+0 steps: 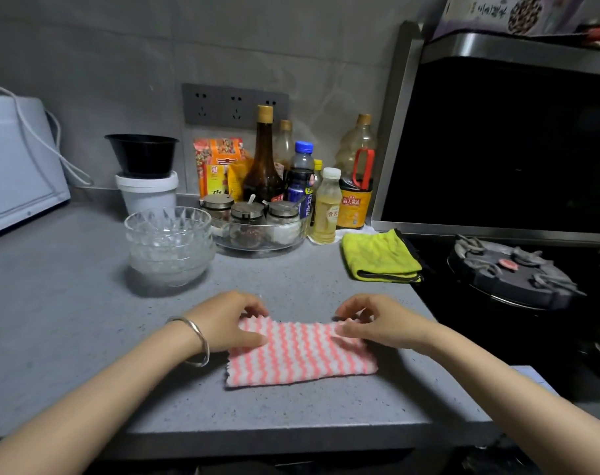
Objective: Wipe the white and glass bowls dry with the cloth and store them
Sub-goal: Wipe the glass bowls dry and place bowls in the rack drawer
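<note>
Left hand [228,322] and right hand [380,323] pinch the far corners of one striped cloth [302,354] near the counter's [86,320] front edge.

One white appliance [14,156], cut off by the frame, fills the left rear corner, with bare counter in front of it. One black bowl [142,154] sits on one white tub [147,195] at the back edge. One stack of glass bowls [170,245] stands behind the left hand, well apart; how many are nested is hard to tell. Each hand grasps its corner between curled fingers and thumb, and the striped cloth lies flat. Further back, three lidded jars stand in a glass dish [257,241] before about six overlapping bottles. One yellow cloth [380,257] lies at the right edge, beside the stove [511,272].
</note>
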Tool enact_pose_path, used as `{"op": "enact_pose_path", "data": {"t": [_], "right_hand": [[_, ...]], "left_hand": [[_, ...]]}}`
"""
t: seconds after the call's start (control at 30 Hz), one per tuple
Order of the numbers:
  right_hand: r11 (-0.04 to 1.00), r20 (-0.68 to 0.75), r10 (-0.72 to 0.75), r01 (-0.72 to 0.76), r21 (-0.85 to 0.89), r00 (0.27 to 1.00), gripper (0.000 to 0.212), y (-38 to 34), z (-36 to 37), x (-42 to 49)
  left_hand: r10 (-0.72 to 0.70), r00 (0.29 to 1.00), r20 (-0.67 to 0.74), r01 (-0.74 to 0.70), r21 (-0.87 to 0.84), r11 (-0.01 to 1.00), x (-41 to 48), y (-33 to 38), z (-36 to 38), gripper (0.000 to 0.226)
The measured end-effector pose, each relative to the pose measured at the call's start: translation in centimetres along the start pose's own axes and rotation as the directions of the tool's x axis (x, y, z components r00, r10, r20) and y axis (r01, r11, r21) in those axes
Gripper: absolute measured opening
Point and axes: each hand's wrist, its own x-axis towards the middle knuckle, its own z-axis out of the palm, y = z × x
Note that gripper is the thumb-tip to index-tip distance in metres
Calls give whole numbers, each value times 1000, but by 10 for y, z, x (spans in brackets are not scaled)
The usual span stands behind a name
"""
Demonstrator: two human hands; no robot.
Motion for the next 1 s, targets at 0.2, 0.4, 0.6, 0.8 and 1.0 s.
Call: {"op": "enact_pose_path", "data": {"t": [0.2, 0.4, 0.6, 0.8, 1.0], "right_hand": [[974, 199, 110, -65, -219, 974, 24, -16, -5, 12], [933, 139, -166, 110, 342, 976, 22, -38, -24, 9], [520, 117, 128, -167, 838, 985, 62, -47, -16, 12], [560, 232, 53, -222, 798, 971, 89, -71, 6, 14], [565, -71, -20, 69, 822, 997, 58, -96, 18, 22]], "left_hand": [[47, 995, 89, -47, 4, 999, 8, 14, 4, 59], [156, 962, 223, -39, -455, 890, 20, 30, -4, 55], [1, 1000, -9, -8, -798, 603, 12, 38, -32, 11], [-138, 985, -102, -9, -835, 551, -7, 21, -56, 25], [-242, 962, -123, 26, -845, 534, -16, 3, -63, 31]]}}
